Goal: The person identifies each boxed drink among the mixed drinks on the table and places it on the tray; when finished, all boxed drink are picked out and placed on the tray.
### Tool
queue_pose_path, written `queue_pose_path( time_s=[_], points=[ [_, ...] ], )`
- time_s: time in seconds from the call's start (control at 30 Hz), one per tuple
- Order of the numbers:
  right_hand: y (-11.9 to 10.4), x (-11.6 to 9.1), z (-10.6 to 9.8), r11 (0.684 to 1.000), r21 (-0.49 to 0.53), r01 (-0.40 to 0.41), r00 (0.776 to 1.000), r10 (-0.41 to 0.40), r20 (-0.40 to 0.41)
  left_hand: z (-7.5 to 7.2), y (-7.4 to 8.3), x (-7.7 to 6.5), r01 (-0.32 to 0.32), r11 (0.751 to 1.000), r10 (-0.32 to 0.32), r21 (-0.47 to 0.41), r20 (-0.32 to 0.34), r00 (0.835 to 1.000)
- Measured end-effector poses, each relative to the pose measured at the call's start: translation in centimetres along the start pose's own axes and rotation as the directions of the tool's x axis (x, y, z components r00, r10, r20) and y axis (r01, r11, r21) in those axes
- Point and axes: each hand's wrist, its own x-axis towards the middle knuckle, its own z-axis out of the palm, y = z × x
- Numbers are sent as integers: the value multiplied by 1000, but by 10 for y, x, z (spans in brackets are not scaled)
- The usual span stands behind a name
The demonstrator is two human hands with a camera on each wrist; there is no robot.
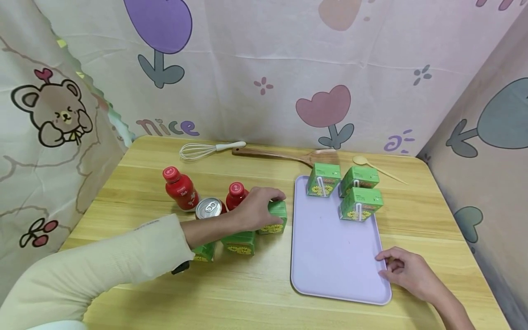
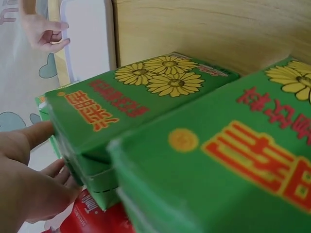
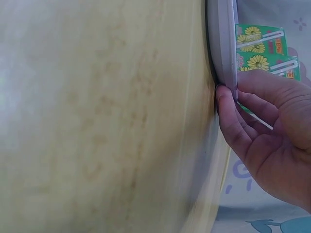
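Note:
My left hand reaches over a green drink carton left of the tray, its thumb at the near side and its fingers at the far side. In the left wrist view, the left hand partly hides that carton, behind two nearer green cartons with yellow flowers. My right hand pinches the right rim of the lilac tray. In the right wrist view, the right hand has its thumb above the tray edge and fingers below. Three green cartons stand at the tray's far end.
Two more green cartons stand under my left forearm. Beyond it are a red bottle, a second red bottle and a can. A whisk, a wooden spatula and a small spoon lie along the back.

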Motion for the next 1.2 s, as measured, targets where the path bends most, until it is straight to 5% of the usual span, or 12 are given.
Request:
queue_pose_path(
  time_s=[0.47, 1.2],
  points=[
    [-1, 0, 0, 1000, 10, 21, 1000, -21, -7, 0, 2, -4, 21, 1000, -22, 14, 71, 997],
    [-1, -1, 0, 1000, 7, 18, 1000, -18, -8, 2, -2, -6, 24, 999, -24, -28, 8, 1000]
  ],
)
